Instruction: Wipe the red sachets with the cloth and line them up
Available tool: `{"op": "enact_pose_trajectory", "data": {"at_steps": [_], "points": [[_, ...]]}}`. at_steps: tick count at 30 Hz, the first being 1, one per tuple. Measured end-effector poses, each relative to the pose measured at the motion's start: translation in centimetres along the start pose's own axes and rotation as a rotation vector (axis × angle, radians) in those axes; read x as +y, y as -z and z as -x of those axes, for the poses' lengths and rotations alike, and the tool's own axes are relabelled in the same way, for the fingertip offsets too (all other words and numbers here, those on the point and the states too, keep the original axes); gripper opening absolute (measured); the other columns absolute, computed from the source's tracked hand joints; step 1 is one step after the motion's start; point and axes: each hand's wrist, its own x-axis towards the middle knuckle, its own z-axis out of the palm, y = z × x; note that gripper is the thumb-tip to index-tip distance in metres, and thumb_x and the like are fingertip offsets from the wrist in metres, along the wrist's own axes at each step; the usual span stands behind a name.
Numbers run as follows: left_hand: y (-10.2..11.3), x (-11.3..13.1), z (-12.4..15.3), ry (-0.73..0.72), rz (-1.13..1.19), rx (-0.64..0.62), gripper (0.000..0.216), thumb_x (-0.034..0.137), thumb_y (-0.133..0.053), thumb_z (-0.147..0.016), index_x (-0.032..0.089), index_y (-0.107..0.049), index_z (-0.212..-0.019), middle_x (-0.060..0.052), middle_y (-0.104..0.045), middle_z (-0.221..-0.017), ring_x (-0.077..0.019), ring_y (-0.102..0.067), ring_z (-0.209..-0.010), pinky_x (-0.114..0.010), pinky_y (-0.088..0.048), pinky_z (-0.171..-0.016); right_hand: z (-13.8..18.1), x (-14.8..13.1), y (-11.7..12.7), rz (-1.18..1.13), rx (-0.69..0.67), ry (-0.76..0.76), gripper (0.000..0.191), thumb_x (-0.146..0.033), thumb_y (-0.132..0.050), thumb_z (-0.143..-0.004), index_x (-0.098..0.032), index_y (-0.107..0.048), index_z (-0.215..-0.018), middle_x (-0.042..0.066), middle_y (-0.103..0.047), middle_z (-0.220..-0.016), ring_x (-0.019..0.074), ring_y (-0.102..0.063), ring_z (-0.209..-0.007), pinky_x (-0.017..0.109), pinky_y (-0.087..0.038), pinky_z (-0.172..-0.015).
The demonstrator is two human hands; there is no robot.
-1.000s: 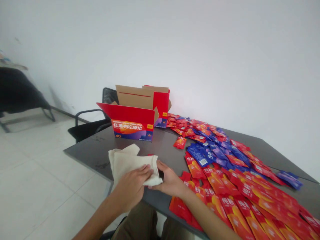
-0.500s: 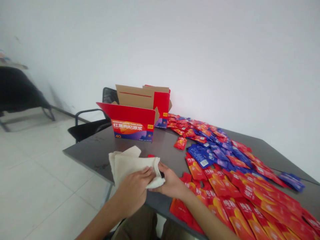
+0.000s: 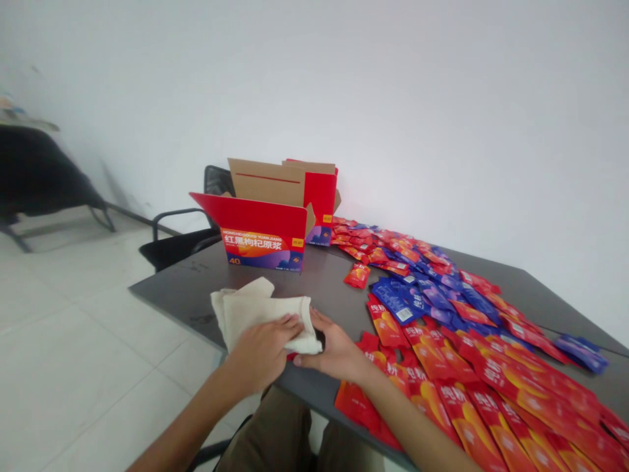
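A folded cream cloth (image 3: 253, 311) is held above the near edge of the table. My left hand (image 3: 263, 354) presses on its front, fingers closed over the fabric. At the cloth's right end, my right hand (image 3: 331, 347) grips with its thumb below and its fingers behind. A small red patch shows under the cloth by my right thumb; it may be a sachet, but most of it is hidden. To the right of my hands lie many red sachets (image 3: 427, 354) and blue sachets (image 3: 396, 301).
An open red-and-blue carton (image 3: 260, 246) stands beyond the cloth, with a second carton (image 3: 322, 196) behind it. One red sachet (image 3: 357, 275) lies apart on the grey table (image 3: 324, 282). A black chair (image 3: 181, 246) stands past the table's left side.
Both hands and the cloth have shifted slightly. The red bit seen above the cloth before is hidden there now, and red shows beneath it. The view has tilted a little.
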Motion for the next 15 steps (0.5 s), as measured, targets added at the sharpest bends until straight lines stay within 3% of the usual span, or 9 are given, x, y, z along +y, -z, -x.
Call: {"op": "enact_pose_trajectory", "data": {"at_steps": [4,10,15], "points": [[0.3,-0.5,-1.8,0.087,-0.050,0.017,0.058,0.005,-0.036,-0.075,0.013,-0.055,-0.130,-0.012,-0.053,-0.139,-0.0215,-0.046,-0.132,-0.040,-0.037,-0.110,0.0,0.2,-0.1,0.034,0.006,-0.156,0.083,-0.036,-0.083,-0.058,-0.017,-0.053,-0.133,0.016,-0.040,-0.148,0.0324,-0.035,-0.139,0.051,-0.023,-0.116],[-0.6,0.5,0.6,-0.037,0.014,-0.004,0.062,0.006,-0.039,-0.074,0.015,-0.052,-0.134,-0.007,-0.049,-0.143,-0.0166,-0.042,-0.135,-0.034,-0.032,-0.114,0.0,0.1,0.0,-0.028,0.016,0.075,0.078,-0.029,-0.084,-0.058,-0.023,-0.056,-0.130,0.009,-0.053,-0.139,0.0264,-0.046,-0.131,0.042,-0.034,-0.113],[0.1,-0.3,-1.7,0.072,-0.038,0.032,0.059,0.005,-0.038,-0.075,0.012,-0.054,-0.131,-0.012,-0.053,-0.140,-0.0219,-0.046,-0.132,-0.039,-0.036,-0.110,0.1,0.4,-0.2,0.020,0.023,-0.143,0.084,-0.036,-0.084,-0.057,-0.017,-0.053,-0.133,0.015,-0.043,-0.146,0.0314,-0.037,-0.138,0.049,-0.024,-0.117]]}}
